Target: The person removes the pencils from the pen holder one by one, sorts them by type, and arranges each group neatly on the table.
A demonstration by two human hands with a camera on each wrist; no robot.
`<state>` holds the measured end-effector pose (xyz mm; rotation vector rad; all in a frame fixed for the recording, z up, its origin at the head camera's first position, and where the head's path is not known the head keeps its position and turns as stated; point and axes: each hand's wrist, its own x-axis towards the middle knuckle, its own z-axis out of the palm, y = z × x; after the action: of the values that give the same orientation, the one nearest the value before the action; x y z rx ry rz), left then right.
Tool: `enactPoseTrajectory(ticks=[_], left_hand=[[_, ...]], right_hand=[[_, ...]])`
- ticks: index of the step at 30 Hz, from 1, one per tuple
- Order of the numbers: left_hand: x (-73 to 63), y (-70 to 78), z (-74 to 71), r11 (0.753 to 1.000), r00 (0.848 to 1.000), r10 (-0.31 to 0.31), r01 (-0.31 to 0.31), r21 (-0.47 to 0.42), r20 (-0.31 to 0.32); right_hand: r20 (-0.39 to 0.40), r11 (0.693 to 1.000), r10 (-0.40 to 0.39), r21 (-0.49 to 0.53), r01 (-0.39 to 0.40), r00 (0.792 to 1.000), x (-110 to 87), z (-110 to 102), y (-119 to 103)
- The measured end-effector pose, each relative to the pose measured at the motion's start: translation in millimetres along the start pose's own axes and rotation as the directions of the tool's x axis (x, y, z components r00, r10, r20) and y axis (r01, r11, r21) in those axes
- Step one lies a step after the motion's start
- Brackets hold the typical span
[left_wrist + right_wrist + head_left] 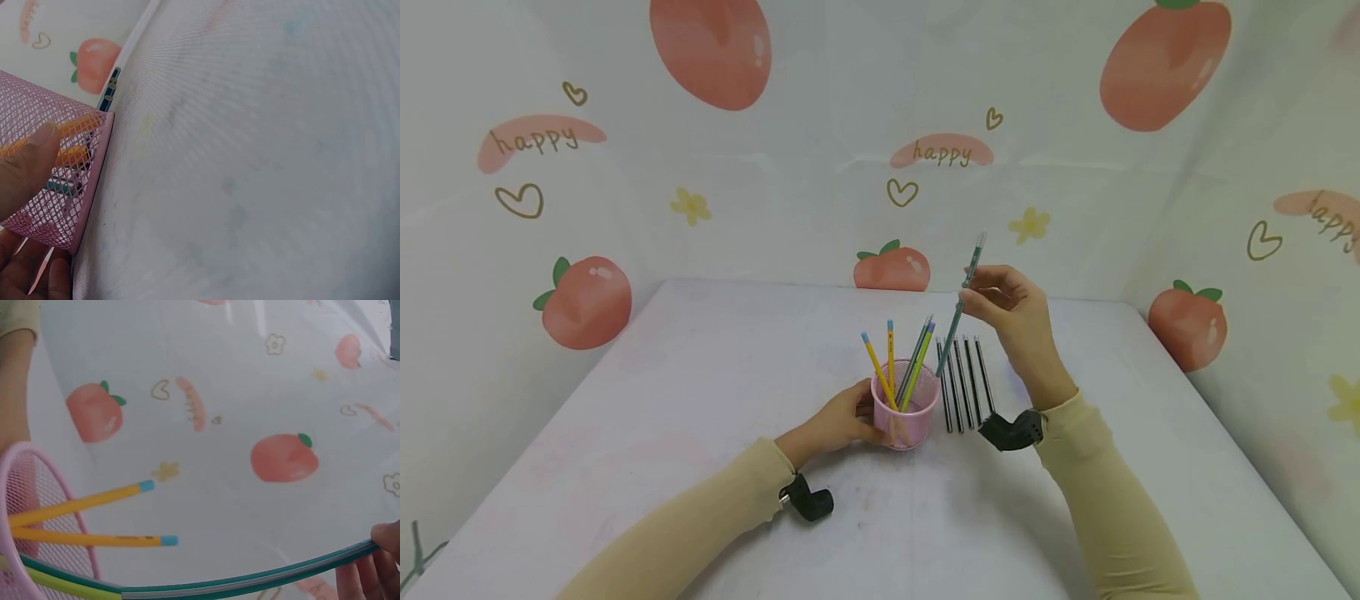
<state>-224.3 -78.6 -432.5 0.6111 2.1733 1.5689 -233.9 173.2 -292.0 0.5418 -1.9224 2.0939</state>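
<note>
A pink mesh pencil holder (pixel 904 432) stands upright on the table, gripped by my left hand (pixel 835 423) with thumb and fingers around its side. Two yellow pencils with blue ends (pixel 877 367), a lime pencil (pixel 918 364) and dark green pencilwork beside it lean inside. My right hand (pixel 1019 323) pinches a dark green pencil (pixel 952 333) near its upper end, thumb against fingers. This pencil slants, its lower end at the holder's right rim; whether it is inside cannot be told. In the right wrist view, the right fingertips (pixel 384 537) hold the pencil's end.
Several dark striped pencils (pixel 972 383) lie in a row on the table (pixel 737 358), just right of the holder and below the right hand. A white cloth backdrop (pixel 820 167) printed with peaches surrounds the table at the back and sides.
</note>
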Motion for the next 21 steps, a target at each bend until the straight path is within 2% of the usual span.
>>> enactPoseTrajectory(ticks=[4, 11, 16, 21], left_hand=[[0.2, -0.7, -0.3, 1.0, 1.0, 0.006, -0.006, 0.004, 0.0], [0.4, -1.2, -0.2, 1.0, 1.0, 0.017, -0.017, 0.0, 0.004], [0.5, -0.4, -0.2, 1.0, 1.0, 0.012, -0.012, -0.001, 0.003], [0.7, -0.2, 0.0, 1.0, 1.0, 0.009, -0.009, -0.003, 0.002]], right_hand=[[-0.022, 0.998, -0.031, 0.059, 0.032, 0.999, 2.8, -9.3, -2.1], [-0.062, 0.999, -0.018, 0.044, 0.021, 0.998, 5.8, -24.5, 0.0], [-0.09, 0.999, 0.033, -0.04, -0.037, 0.995, 7.5, -35.8, 6.0], [-0.113, 0.98, 0.113, -0.153, -0.129, 0.987, 10.8, -48.0, 17.1]])
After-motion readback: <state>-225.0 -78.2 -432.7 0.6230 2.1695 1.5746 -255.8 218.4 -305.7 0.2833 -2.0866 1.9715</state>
